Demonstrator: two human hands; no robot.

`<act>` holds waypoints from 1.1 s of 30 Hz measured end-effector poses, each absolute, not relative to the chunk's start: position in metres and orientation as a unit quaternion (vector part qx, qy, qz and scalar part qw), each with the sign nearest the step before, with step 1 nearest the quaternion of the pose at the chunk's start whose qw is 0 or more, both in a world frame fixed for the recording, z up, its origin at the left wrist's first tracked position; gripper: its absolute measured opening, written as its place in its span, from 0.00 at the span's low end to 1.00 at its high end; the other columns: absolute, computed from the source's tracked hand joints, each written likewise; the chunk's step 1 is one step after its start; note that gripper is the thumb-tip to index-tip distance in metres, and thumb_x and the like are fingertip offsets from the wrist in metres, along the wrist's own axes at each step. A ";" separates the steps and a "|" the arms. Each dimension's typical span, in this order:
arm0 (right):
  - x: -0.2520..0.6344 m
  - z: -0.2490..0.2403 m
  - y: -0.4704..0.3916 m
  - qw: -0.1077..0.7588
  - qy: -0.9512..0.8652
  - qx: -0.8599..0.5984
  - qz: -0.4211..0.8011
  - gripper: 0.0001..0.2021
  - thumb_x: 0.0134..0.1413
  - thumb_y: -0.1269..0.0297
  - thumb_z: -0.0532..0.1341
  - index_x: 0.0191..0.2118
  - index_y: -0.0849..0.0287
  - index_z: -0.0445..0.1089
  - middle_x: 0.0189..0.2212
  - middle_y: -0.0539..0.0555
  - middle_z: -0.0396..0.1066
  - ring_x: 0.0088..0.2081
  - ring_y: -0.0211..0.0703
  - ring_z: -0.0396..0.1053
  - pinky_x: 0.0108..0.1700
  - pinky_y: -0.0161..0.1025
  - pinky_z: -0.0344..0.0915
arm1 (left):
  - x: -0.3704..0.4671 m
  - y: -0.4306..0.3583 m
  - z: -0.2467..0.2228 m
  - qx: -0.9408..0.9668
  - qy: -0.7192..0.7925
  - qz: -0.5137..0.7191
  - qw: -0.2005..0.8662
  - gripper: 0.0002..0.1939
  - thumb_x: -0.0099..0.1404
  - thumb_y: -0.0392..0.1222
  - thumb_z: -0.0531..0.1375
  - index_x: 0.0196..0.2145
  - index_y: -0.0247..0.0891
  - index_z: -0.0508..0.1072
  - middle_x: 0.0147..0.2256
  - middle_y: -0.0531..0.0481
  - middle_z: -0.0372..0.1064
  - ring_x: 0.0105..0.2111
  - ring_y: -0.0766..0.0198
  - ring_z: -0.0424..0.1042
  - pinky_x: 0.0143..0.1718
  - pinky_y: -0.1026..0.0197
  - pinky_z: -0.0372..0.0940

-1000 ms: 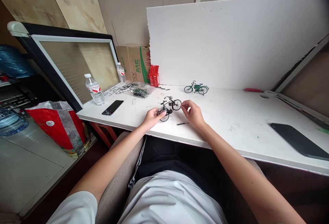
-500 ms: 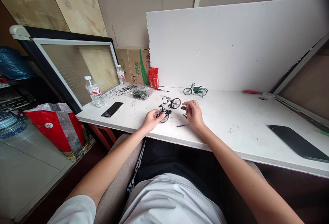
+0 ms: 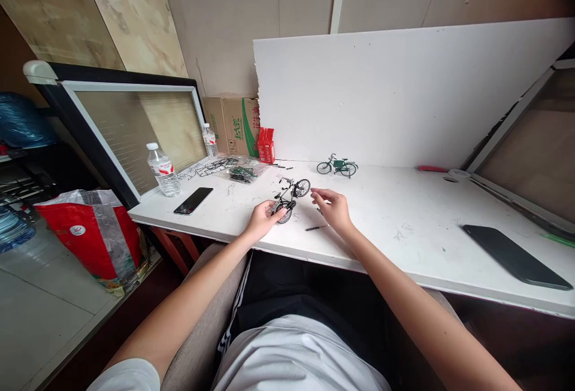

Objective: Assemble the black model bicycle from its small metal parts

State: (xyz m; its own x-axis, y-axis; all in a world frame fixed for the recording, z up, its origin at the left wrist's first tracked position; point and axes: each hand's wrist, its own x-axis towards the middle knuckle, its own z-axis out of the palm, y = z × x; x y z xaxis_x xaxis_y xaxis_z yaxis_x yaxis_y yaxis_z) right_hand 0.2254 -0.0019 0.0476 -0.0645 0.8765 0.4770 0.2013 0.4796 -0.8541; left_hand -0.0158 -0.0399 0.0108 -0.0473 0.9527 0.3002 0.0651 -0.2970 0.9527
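Observation:
My left hand (image 3: 263,220) is closed on the rear part of a small black model bicycle (image 3: 287,199), fingers and thumb around its back wheel. The model leans above the white table, its front wheel raised toward the right. Close to that front wheel is my right hand (image 3: 331,206), with index finger and thumb drawn together in a pinch; whatever lies between the tips is too small to make out. A thin dark rod (image 3: 315,228) rests on the table below the right hand. Small dark parts beside that hand are mostly hidden by it.
A green model bicycle (image 3: 338,167) stands at the back. Left are a phone (image 3: 193,200), a water bottle (image 3: 163,170), a plastic bag of parts (image 3: 243,171) and black part frames (image 3: 204,168). A red box (image 3: 266,146) stands behind. A dark flat slab (image 3: 516,256) lies right.
The view has tilted up slightly. My right hand has moved a little left, nearer the front wheel. A dark part beside its fingers no longer shows. My left hand keeps its hold.

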 end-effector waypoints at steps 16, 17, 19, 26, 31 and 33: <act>0.193 0.039 -0.029 0.516 -0.576 -0.347 0.530 0.22 0.46 0.47 0.76 0.45 0.54 0.82 0.42 0.58 0.82 0.37 0.49 0.76 0.30 0.39 0.67 | -0.020 -0.041 0.012 0.570 0.383 0.547 0.478 0.31 0.52 0.50 0.78 0.48 0.35 0.74 0.49 0.38 0.78 0.45 0.55 0.79 0.48 0.54 0.73; 0.193 0.039 -0.029 0.519 -0.578 -0.345 0.527 0.22 0.46 0.47 0.76 0.44 0.54 0.82 0.41 0.58 0.82 0.37 0.49 0.76 0.30 0.39 0.67 | -0.020 -0.041 0.012 0.568 0.382 0.547 0.482 0.31 0.51 0.50 0.78 0.48 0.35 0.74 0.49 0.38 0.78 0.46 0.55 0.79 0.49 0.54 0.72; 0.193 0.038 -0.029 0.520 -0.582 -0.339 0.524 0.22 0.45 0.46 0.76 0.43 0.55 0.81 0.40 0.58 0.82 0.36 0.48 0.76 0.29 0.39 0.67 | -0.019 -0.041 0.011 0.563 0.379 0.549 0.489 0.32 0.50 0.49 0.79 0.48 0.35 0.74 0.49 0.38 0.78 0.47 0.54 0.79 0.50 0.52 0.72; 0.189 0.035 -0.031 0.529 -0.637 -0.358 0.431 0.22 0.51 0.40 0.71 0.39 0.54 0.78 0.39 0.57 0.79 0.33 0.49 0.73 0.28 0.41 0.67 | -0.018 -0.040 0.012 0.582 0.363 0.548 0.479 0.31 0.52 0.49 0.78 0.50 0.34 0.77 0.51 0.37 0.78 0.48 0.52 0.78 0.51 0.51 0.72; 0.187 0.037 -0.038 0.522 -0.687 -0.350 0.365 0.17 0.55 0.43 0.70 0.40 0.49 0.83 0.42 0.59 0.79 0.44 0.57 0.76 0.34 0.47 0.72 | -0.017 -0.042 0.016 0.603 0.362 0.537 0.466 0.26 0.57 0.53 0.74 0.47 0.32 0.80 0.46 0.39 0.80 0.45 0.53 0.79 0.49 0.53 0.71; 0.186 0.037 -0.040 0.517 -0.697 -0.345 0.359 0.15 0.55 0.44 0.71 0.41 0.48 0.84 0.42 0.59 0.80 0.46 0.59 0.76 0.37 0.50 0.73 | -0.016 -0.043 0.017 0.598 0.362 0.537 0.473 0.27 0.56 0.54 0.75 0.47 0.32 0.80 0.45 0.39 0.80 0.44 0.53 0.79 0.48 0.53 0.71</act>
State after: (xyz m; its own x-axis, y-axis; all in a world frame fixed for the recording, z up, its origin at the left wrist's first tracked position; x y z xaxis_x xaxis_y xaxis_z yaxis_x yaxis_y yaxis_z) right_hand 0.1864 -0.0401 0.0371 -0.2284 0.8513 0.4723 0.1102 0.5046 -0.8563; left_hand -0.0162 -0.0432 0.0175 0.1618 0.9400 0.3003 -0.0755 -0.2916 0.9535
